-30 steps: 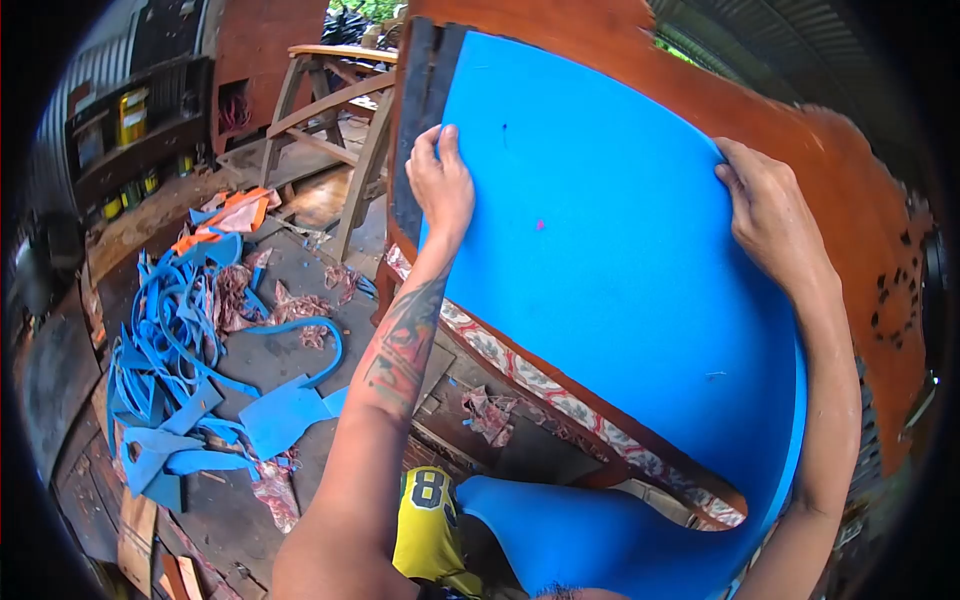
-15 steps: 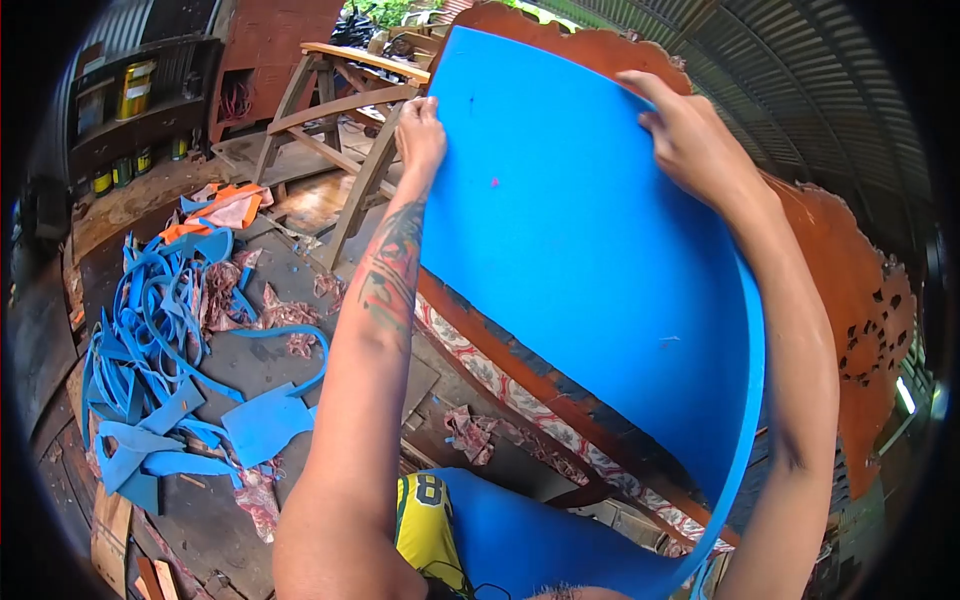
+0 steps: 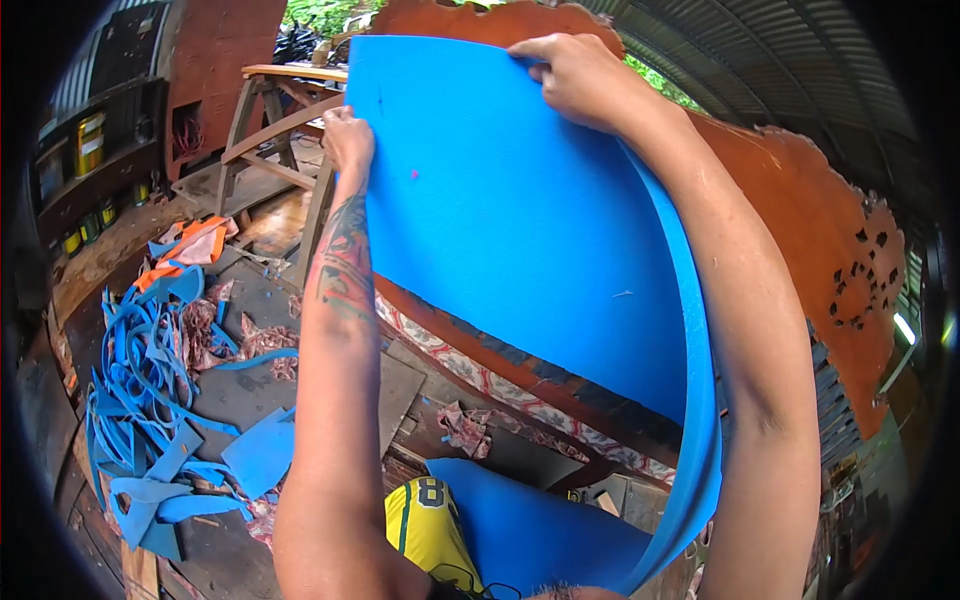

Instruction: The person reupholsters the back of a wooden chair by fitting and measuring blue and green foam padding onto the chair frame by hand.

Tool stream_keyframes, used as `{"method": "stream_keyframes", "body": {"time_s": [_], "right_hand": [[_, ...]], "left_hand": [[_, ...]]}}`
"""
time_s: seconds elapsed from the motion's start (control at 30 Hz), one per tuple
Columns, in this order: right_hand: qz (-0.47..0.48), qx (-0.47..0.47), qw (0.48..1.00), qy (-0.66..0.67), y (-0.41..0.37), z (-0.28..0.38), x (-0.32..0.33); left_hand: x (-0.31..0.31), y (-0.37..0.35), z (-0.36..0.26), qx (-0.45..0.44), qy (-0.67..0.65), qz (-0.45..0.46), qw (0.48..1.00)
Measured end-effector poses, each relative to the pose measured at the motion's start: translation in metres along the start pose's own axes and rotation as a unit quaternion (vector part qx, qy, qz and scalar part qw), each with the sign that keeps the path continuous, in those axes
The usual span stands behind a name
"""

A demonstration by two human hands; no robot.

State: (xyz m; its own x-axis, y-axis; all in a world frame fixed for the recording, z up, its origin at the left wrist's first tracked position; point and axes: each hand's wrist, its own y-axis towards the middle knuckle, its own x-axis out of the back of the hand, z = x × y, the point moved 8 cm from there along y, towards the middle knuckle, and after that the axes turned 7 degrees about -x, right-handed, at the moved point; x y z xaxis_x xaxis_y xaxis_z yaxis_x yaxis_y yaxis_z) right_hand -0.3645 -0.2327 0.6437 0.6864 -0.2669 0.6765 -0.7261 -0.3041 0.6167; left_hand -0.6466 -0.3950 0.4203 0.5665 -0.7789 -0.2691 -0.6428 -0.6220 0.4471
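Observation:
A large blue foam sheet (image 3: 520,220) stands up in front of me, its right side curving down and back toward my body. My left hand (image 3: 349,140) is closed on the sheet's left edge, just below the top corner. On the top edge, my right hand (image 3: 580,82) grips with thumb and bent fingers, the index finger stretched along the edge. Below the sheet runs a furniture frame with a brown rail and a strip of floral fabric (image 3: 480,366). The sheet hides most of this frame.
Blue foam offcuts (image 3: 150,350) and torn floral fabric scraps (image 3: 268,340) lie on the floor at left. A wooden frame (image 3: 240,150) stands behind them. Behind the sheet rises a ragged-edged brown sheet (image 3: 790,210). Shelves with cans (image 3: 90,140) line the left wall.
Both hands have shifted left with the foam sheet, keeping their grip. The sheet's top edge now lies more level, and the view has turned slightly right.

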Motion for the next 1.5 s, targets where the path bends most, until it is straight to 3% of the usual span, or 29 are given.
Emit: {"method": "stream_keyframes", "body": {"time_s": [0.1,0.17,0.23,0.33,0.43,0.5,0.57,0.6,0.63,0.7,0.77,0.8,0.83,0.87,0.9,0.93,1.0,1.07,1.1,1.13,1.17,1.23,1.27,1.33,1.4,1.5], "right_hand": [[0.041,-0.007,0.999,0.013,-0.012,-0.001,0.004],[0.011,-0.077,0.997,0.012,-0.048,0.0,0.029],[0.099,-0.065,0.993,0.001,-0.108,0.003,0.059],[0.191,-0.182,0.965,-0.006,-0.224,-0.003,0.115],[0.248,-0.375,0.876,0.172,-0.336,-0.027,0.151],[0.288,-0.45,0.839,0.102,-0.402,-0.021,0.163],[0.338,-0.497,0.787,0.137,-0.463,-0.01,0.16],[0.321,-0.465,0.816,0.124,-0.491,-0.007,0.161],[0.311,-0.493,0.803,0.123,-0.513,-0.014,0.174],[0.357,-0.412,0.833,0.088,-0.529,-0.031,0.201],[0.304,-0.397,0.864,0.058,-0.498,-0.064,0.246],[0.352,-0.458,0.817,0.008,-0.487,-0.092,0.261],[0.338,-0.473,0.808,-0.102,-0.476,-0.118,0.277],[0.403,-0.486,0.774,-0.056,-0.457,-0.145,0.267],[0.486,-0.475,0.726,0.105,-0.457,-0.168,0.244],[0.551,-0.467,0.688,0.068,-0.454,-0.187,0.232],[0.555,-0.463,0.659,0.207,-0.462,-0.203,0.189],[0.47,-0.513,0.69,0.201,-0.463,-0.23,0.167],[0.39,-0.518,0.749,0.137,-0.462,-0.251,0.159],[0.305,-0.515,0.798,0.072,-0.46,-0.271,0.155],[0.307,-0.509,0.801,0.073,-0.46,-0.279,0.144],[0.165,-0.453,0.876,0.009,-0.442,-0.296,0.151],[0.168,-0.448,0.878,0.011,-0.443,-0.303,0.141],[0.078,-0.445,0.891,-0.05,-0.438,-0.311,0.139],[0.078,-0.442,0.892,-0.057,-0.439,-0.316,0.137],[0.045,-0.381,0.914,-0.133,-0.438,-0.325,0.14]], "left_hand": [[-0.001,0.0,-0.007,-0.034,0.015,0.027,0.999],[-0.011,0.005,-0.012,-0.04,0.079,0.05,0.995],[-0.019,0.012,-0.004,-0.068,0.071,0.022,0.995],[-0.014,0.005,-0.005,-0.029,0.057,0.035,0.997],[-0.017,0.016,0.005,-0.116,0.083,0.028,0.989],[-0.045,0.047,0.041,-0.13,0.024,0.078,0.988],[-0.052,0.065,0.063,-0.139,0.042,0.093,0.985],[-0.054,0.071,0.064,-0.137,0.067,0.1,0.983],[-0.056,0.081,0.068,-0.13,0.085,0.102,0.983],[-0.051,0.085,0.077,-0.121,0.115,0.097,0.981],[-0.046,0.09,0.074,-0.12,0.143,0.088,0.978],[-0.042,0.082,0.064,-0.127,0.149,0.086,0.977],[-0.041,0.077,0.055,-0.127,0.155,0.084,0.976],[-0.046,0.075,0.051,-0.128,0.162,0.087,0.974],[-0.043,0.071,0.045,-0.134,0.158,0.093,0.974],[-0.042,0.063,0.034,-0.128,0.173,0.102,0.971],[-0.041,0.059,0.025,-0.123,0.185,0.113,0.968],[-0.037,0.065,0.026,-0.132,0.201,0.121,0.963],[-0.037,0.073,0.031,-0.131,0.203,0.117,0.963],[-0.043,0.08,0.036,-0.142,0.184,0.125,0.965],[-0.048,0.085,0.043,-0.151,0.164,0.133,0.966],[-0.046,0.084,0.042,-0.163,0.163,0.12,0.966],[-0.044,0.08,0.039,-0.164,0.155,0.114,0.967],[-0.037,0.069,0.037,-0.153,0.139,0.103,0.973],[-0.037,0.063,0.032,-0.146,0.133,0.078,0.977],[-0.06,0.104,0.068,-0.152,0.148,0.08,0.974]]}}
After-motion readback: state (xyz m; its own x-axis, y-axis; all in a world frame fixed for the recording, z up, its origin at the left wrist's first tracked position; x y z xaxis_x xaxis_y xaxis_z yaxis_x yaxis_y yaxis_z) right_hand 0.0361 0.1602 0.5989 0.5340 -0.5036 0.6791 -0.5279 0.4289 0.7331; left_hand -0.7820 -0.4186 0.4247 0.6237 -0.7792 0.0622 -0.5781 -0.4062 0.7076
